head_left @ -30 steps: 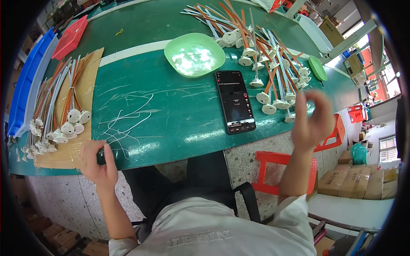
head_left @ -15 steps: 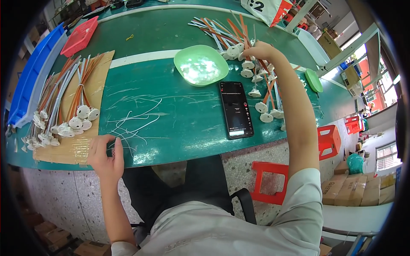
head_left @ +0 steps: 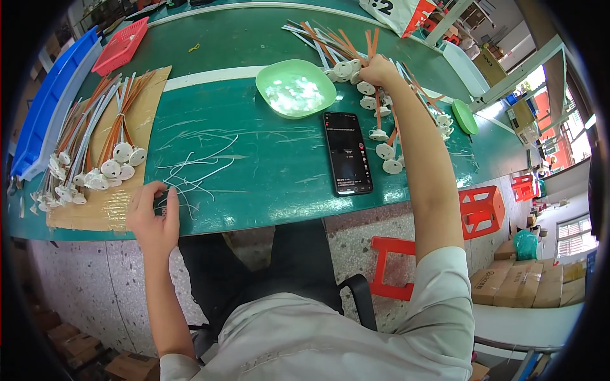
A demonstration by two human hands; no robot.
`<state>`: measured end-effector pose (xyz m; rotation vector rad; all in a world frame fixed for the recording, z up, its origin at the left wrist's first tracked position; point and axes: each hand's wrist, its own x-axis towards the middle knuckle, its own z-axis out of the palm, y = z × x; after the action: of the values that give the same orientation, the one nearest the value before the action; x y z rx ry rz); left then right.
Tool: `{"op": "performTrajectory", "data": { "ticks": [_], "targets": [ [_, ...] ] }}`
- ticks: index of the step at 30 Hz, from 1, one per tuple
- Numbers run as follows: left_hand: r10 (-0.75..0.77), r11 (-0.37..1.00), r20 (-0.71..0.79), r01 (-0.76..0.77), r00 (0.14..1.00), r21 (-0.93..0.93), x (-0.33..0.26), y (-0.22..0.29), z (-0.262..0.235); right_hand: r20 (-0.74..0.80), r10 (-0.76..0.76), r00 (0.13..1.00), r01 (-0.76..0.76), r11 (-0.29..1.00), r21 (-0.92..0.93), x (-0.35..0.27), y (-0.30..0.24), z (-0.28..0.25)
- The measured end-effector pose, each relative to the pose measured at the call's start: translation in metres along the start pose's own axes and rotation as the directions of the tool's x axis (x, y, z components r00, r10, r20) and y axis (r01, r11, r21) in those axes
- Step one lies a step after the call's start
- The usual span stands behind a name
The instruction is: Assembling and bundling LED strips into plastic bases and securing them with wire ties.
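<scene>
My right hand (head_left: 379, 70) is closed around a bunch of orange strip-like leads (head_left: 372, 42) at the far right of the table. White round caps with small holes (head_left: 367, 89) hang in a row beside and below it. My left hand (head_left: 154, 213) rests at the table's near edge, thumb and forefinger apart, with nothing visible held between them. Loose thin white ties (head_left: 197, 181) lie just beyond its fingertips. A light green dish (head_left: 264, 79) with small shiny clear pieces stands left of my right hand. Between the hands lies a black phone (head_left: 347, 152), its screen lit.
Tied bundles of orange and white leads with white caps (head_left: 110, 169) lie on cardboard (head_left: 152, 95) at left. Beyond are a blue tray (head_left: 54, 101) and a red basket (head_left: 121, 46). A smaller green dish (head_left: 465, 117) sits at right, red stools (head_left: 480, 213) on the floor.
My right hand has shifted slightly left and its fingers now wrap the orange leads. The view has moved a little. My left hand stays beside the ties.
</scene>
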<state>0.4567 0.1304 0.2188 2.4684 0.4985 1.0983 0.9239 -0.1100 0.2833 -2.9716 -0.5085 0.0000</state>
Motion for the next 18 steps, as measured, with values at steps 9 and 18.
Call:
{"op": "performTrajectory", "data": {
  "ticks": [9, 18],
  "targets": [
    [-0.065, 0.997, -0.044, 0.063, 0.997, -0.049, 0.0, 0.004, 0.002, -0.226, -0.014, 0.974, 0.069, 0.969, 0.238, -0.012, 0.033, -0.026],
    [-0.057, 0.998, -0.001, 0.057, 0.998, -0.027, 0.0, 0.0, 0.002, -0.29, -0.049, 0.956, 0.293, 0.102, 0.951, -0.085, 0.036, -0.088]
  ]
}}
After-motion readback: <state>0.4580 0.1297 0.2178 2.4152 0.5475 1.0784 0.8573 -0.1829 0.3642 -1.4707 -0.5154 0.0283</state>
